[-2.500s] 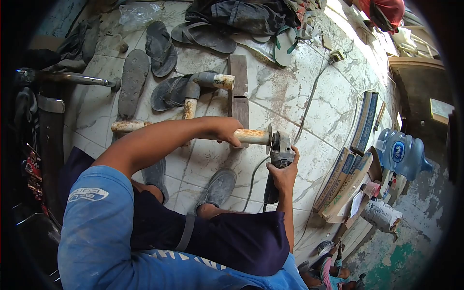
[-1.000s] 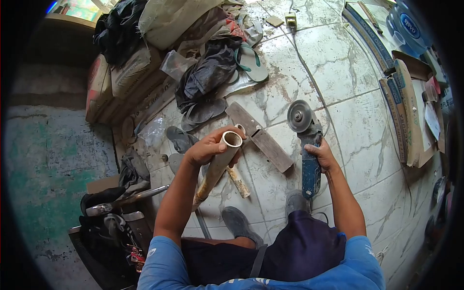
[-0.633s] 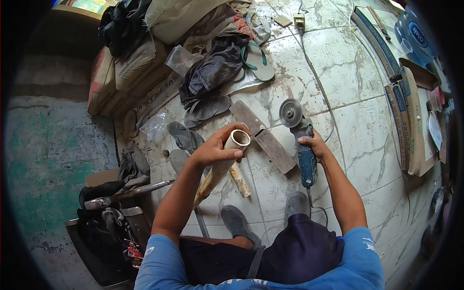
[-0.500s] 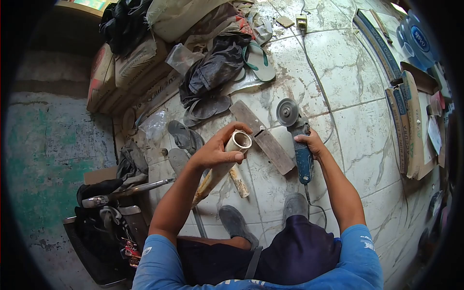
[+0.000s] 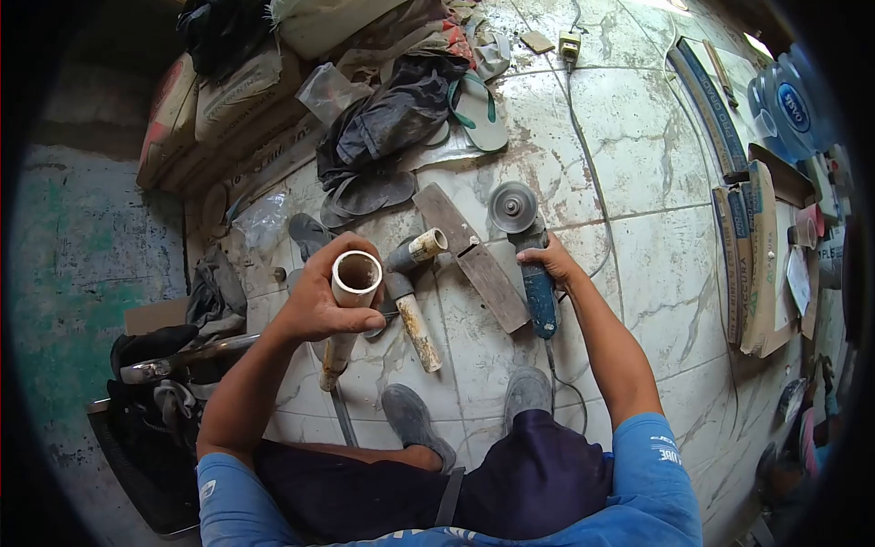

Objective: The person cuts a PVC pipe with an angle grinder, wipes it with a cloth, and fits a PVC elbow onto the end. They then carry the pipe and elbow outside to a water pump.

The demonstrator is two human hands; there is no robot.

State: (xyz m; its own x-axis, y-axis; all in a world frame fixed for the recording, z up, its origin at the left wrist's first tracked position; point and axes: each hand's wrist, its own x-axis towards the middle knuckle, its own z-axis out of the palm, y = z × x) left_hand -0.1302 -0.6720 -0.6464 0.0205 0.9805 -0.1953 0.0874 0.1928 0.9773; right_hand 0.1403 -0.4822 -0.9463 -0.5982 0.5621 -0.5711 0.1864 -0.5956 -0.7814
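Observation:
My left hand [image 5: 321, 296] is wrapped round a dirty white plastic pipe [image 5: 356, 276], its open end tilted up toward me. In my right hand [image 5: 552, 264] is a blue angle grinder [image 5: 540, 301], gripped round its body, with the cutting disc [image 5: 512, 207] at its far end. Between the hands a grey pipe tee [image 5: 398, 284] with stained white pipe stubs [image 5: 419, 333] lies on the floor. Beside it lies a worn wooden block [image 5: 474, 260], close to the grinder.
The grinder's cord [image 5: 597, 187] runs across the tiled floor toward a socket [image 5: 570, 44]. Slippers [image 5: 369, 196] and dark cloth [image 5: 392, 114] lie ahead, by stacked sacks [image 5: 241, 96]. Cardboard boxes [image 5: 761, 260] stand at right; a black bin-like container [image 5: 137, 456] is at left.
My left hand has moved left and nearer with the pipe, uncovering the grey tee on the floor. The grinder stays in my right hand, shifted slightly left in view.

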